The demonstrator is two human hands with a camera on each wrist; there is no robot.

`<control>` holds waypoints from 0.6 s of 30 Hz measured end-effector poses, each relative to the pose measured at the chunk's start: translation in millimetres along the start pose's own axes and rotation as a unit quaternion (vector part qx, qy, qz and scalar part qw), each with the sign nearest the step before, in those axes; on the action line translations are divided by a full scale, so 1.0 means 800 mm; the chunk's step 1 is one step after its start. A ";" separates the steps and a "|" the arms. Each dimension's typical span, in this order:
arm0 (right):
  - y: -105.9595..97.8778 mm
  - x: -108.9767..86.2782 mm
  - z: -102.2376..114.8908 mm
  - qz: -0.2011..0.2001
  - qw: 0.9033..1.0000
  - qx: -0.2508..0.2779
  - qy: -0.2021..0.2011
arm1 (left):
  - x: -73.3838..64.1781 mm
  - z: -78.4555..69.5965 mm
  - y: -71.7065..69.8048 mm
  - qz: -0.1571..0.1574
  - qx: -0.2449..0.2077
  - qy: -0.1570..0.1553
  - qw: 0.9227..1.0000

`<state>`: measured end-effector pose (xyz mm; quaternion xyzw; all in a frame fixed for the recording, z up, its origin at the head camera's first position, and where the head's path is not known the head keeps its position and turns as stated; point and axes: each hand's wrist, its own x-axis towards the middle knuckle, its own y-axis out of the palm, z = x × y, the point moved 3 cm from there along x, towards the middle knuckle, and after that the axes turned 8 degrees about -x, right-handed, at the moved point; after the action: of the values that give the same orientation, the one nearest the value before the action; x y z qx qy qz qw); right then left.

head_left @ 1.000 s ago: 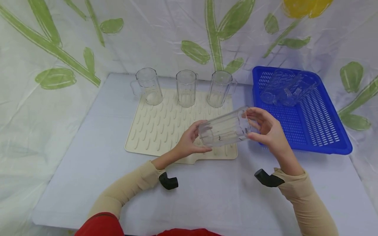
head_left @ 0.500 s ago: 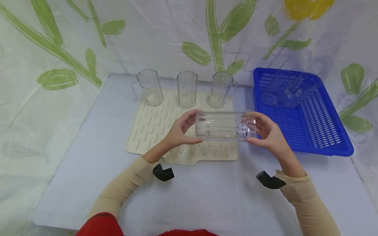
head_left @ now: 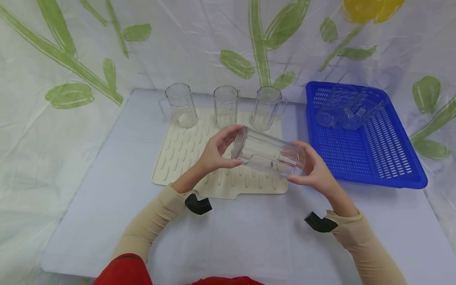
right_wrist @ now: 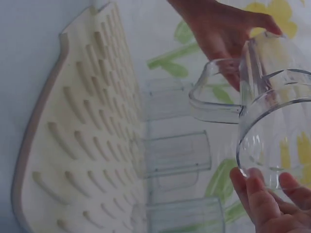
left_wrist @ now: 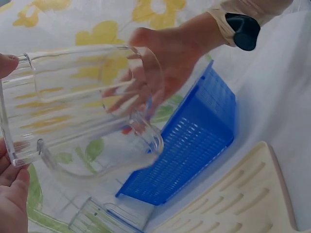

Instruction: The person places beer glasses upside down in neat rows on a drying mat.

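Note:
A clear plastic mug (head_left: 267, 152) lies sideways in the air between both hands, over the cream mat (head_left: 183, 158). My left hand (head_left: 216, 152) grips its base end, which is the higher one in the head view. At the rim end, my right hand (head_left: 315, 168) holds the mug with thumb and fingers on opposite sides. The handle (right_wrist: 218, 114) shows in the right wrist view, pointing down toward the mat. Behind the held mug, three similar mugs stand upright along the mat's far edge: left mug (head_left: 181, 105), middle mug (head_left: 225, 105), right mug (head_left: 264, 107).
To the right sits a blue perforated basket (head_left: 395, 181), with clear mugs (head_left: 335, 105) lying in its far part. A white cloth covers the table (head_left: 249, 237). Behind rises a pale sheet (head_left: 178, 43) printed with plants.
The mug has swung from right end high, through level, to left end high. My left hand has moved up and slightly left; my right hand has dropped a little. The standing mugs stay put.

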<state>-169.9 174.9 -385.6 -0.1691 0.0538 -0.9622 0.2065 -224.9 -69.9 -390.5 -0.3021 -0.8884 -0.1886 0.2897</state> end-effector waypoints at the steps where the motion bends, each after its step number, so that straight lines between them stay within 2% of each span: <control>1: 0.002 -0.001 -0.004 0.001 1.000 -0.006 0.007 | 0.001 -0.001 0.000 0.000 0.000 0.003 1.000; 7: 0.015 -0.006 -0.021 0.006 0.997 -0.054 0.058 | 0.009 -0.007 0.004 -0.001 0.001 0.011 1.000; 12: 0.023 -0.007 -0.031 0.000 0.995 -0.075 0.059 | 0.016 -0.012 0.007 0.012 0.003 0.004 1.000; 15: 0.026 -0.006 -0.036 -0.003 0.993 -0.103 0.061 | 0.020 -0.018 0.010 0.021 0.011 -0.012 1.000; 18: 0.029 -0.006 -0.042 -0.003 0.987 -0.140 0.073 | 0.025 -0.024 0.014 0.030 0.049 -0.053 0.997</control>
<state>-168.7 156.8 -422.2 -0.1261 0.2023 -0.9556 0.1733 -223.0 -62.3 -361.6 -0.3235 -0.9014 -0.1197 0.2617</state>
